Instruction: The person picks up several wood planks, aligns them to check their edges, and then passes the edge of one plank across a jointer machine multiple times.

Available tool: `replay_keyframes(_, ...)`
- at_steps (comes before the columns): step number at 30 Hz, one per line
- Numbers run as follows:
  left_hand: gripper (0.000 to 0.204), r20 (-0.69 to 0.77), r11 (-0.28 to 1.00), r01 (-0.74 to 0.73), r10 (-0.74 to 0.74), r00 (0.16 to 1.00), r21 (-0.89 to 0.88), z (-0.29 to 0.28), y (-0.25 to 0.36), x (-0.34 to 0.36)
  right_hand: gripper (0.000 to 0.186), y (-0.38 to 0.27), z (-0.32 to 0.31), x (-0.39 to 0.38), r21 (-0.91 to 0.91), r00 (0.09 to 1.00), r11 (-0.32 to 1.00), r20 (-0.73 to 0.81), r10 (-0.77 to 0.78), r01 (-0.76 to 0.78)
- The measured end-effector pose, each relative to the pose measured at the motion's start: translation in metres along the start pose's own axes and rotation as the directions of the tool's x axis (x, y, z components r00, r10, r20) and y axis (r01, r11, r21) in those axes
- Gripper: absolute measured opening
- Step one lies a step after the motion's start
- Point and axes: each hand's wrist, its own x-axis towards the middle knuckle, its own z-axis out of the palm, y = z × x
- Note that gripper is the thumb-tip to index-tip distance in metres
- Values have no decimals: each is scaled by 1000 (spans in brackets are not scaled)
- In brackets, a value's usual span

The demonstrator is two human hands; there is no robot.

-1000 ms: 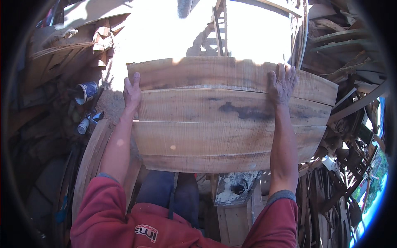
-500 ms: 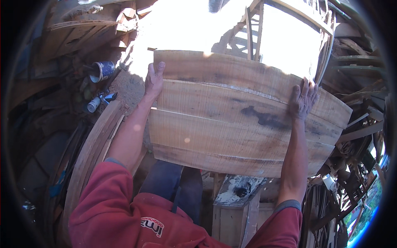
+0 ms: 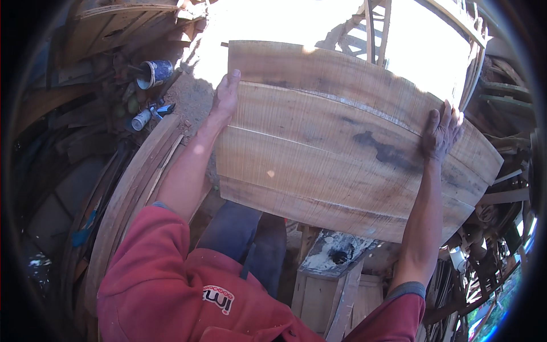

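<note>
A broad panel of joined wooden boards [image 3: 307, 148], with a dark stain on its right part, lies tilted in front of me. My left hand [image 3: 225, 100] is closed round its left edge, thumb on the upper face and the other fingers hidden. On the right part of the panel, near the curved far edge, my right hand [image 3: 441, 134] rests with fingers stretched out. Below the panel's near edge stands a small wooden stand with a white-and-dark smeared top [image 3: 336, 251].
Curved wooden pieces [image 3: 134, 199] stand at my left. Beyond them are a paint-stained bucket [image 3: 159, 74] and a small white can [image 3: 141, 119]. A wooden frame [image 3: 376, 34] stands in glaring sunlight ahead. Scrap wood [image 3: 504, 142] crowds the right side.
The whole view has shifted, so the panel and surroundings appear farther right and higher. My right hand has slid slightly rightward along the panel; my left hand keeps its grip.
</note>
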Motion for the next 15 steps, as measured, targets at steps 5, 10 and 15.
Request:
replay_keyframes(5,70,-69,995,-95,94,993,-10,7,-1,0,61,5,7,-3,-1,1000,1000,-24,1,-1)
replay_keyframes(10,68,-89,988,-144,148,985,49,4,-15,7,60,7,9,-2,-6,999,1000,-30,-16,16)
replay_keyframes(15,66,-106,981,-179,186,977,73,7,-7,2,59,10,10,-4,-20,1000,1000,-21,-14,14)
